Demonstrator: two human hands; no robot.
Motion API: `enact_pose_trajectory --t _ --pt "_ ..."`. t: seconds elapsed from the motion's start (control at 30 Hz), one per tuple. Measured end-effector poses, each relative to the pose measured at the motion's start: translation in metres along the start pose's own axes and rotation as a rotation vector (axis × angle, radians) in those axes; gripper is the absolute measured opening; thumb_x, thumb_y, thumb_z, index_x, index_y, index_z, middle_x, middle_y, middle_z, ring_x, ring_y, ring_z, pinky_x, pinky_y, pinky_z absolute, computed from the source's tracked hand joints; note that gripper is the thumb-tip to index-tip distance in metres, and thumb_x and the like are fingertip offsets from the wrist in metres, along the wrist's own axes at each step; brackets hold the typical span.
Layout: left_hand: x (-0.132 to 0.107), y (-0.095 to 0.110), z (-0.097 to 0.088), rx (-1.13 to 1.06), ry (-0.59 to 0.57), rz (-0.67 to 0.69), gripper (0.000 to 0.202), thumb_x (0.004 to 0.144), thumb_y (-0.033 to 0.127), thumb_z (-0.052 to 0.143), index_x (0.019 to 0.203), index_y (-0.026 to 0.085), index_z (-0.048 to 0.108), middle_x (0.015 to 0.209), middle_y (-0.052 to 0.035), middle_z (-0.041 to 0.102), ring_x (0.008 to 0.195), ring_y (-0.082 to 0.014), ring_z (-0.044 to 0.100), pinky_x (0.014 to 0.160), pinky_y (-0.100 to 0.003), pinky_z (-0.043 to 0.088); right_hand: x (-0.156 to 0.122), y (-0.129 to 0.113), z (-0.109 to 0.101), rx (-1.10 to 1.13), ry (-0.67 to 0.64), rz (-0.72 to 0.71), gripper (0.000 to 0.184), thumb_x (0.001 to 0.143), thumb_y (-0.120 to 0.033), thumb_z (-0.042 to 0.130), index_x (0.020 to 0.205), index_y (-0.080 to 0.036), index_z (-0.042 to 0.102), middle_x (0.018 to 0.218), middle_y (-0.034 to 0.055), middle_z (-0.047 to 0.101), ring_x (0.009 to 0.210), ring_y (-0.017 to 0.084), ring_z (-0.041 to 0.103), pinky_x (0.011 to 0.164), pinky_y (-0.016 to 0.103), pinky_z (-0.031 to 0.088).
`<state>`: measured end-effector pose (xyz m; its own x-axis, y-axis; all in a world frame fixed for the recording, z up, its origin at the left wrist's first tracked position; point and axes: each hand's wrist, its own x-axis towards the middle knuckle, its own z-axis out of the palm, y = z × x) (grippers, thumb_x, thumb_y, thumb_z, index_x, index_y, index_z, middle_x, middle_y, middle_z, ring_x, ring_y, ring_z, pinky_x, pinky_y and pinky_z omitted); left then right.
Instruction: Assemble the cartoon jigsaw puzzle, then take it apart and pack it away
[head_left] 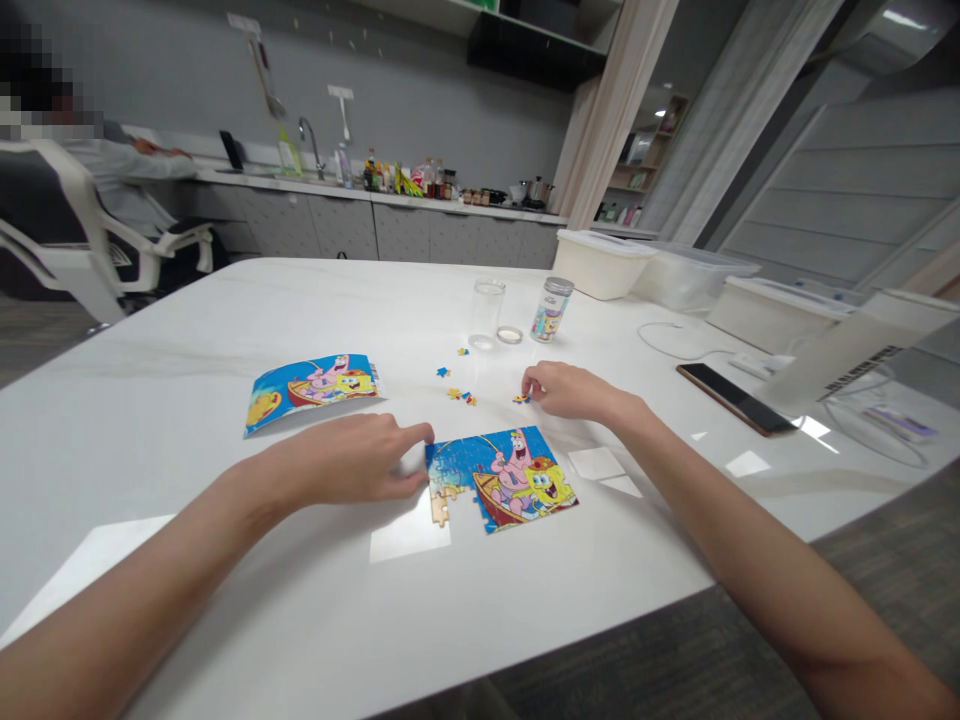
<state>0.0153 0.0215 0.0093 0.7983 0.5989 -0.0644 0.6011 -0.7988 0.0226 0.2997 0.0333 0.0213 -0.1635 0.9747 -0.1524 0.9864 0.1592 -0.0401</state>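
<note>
Touching a partly built jigsaw puzzle [506, 480], the left hand [352, 460] curves over its upper left corner, while the right hand [562, 392] bends its fingers down onto a small loose piece [520, 399]. From this angle, I can't tell whether either hand is pinching anything. The puzzle shows SpongeBob and Patrick in a boat, with its left side unfinished and jagged. More loose pieces [459, 394] lie just above it on the white table [150, 430]. To the left, a curled picture card [311, 390] shows the same scene. Farther off stand a clear cup [487, 310], a round lid [509, 335] and a labeled jar [552, 308]. A phone [731, 398] lies to the right, near storage boxes [600, 263]. Beyond the table, a person [112, 170] sits in a white chair [82, 235] beside a kitchen counter [360, 195].
</note>
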Motion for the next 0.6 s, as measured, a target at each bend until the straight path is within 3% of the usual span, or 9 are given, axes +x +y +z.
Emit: enact_pose_trajectory --t 0.37,0.6 --pt "-0.0001 -0.0027 0.0044 -0.006 0.022 0.024 0.033 0.087 0.041 0.048 0.108 0.021 0.063 0.057 -0.0022 0.054 0.046 -0.0141 0.047 0.044 -0.026 0.026 0.0015 -0.0024 0.0040 0.017 0.031 -0.047 0.017 0.079 -0.014 0.052 0.092 -0.016 0.063 0.102 0.0107 0.067 0.087 0.021 0.060 0.067 0.028 0.040" --pt "0.0001 -0.0025 0.0050 0.024 0.020 0.023 0.035 0.087 0.042 0.046 0.110 0.021 0.062 0.057 -0.0024 0.054 0.047 -0.0151 0.048 0.045 -0.026 0.027 0.0010 -0.0060 0.0043 0.067 0.146 -0.102 0.005 0.078 -0.020 0.058 0.079 -0.018 0.062 0.088 0.0067 0.069 0.078 0.018 0.059 0.060 0.027 0.037"
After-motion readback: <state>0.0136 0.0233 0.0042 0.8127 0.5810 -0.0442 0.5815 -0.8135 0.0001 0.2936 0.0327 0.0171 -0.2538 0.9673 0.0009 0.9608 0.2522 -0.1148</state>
